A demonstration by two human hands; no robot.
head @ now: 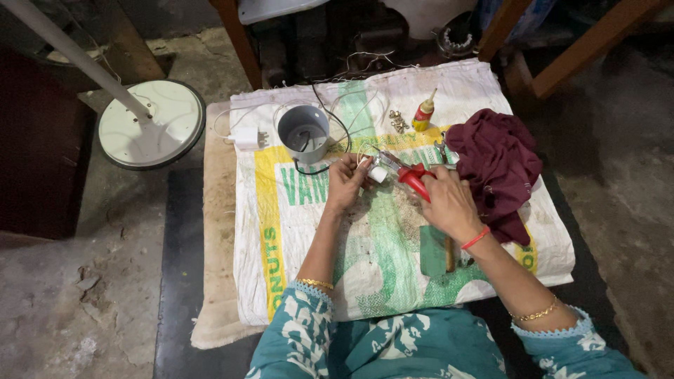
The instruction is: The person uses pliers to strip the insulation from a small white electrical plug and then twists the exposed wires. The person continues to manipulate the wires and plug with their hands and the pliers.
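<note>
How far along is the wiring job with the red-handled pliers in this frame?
Set out: grey cup-shaped housing with a black wire in it, white plug, screws. In hand: left hand holds a small white part; right hand works the red-handled pliers at it. Left, seemingly: the housing sits apart.
</note>
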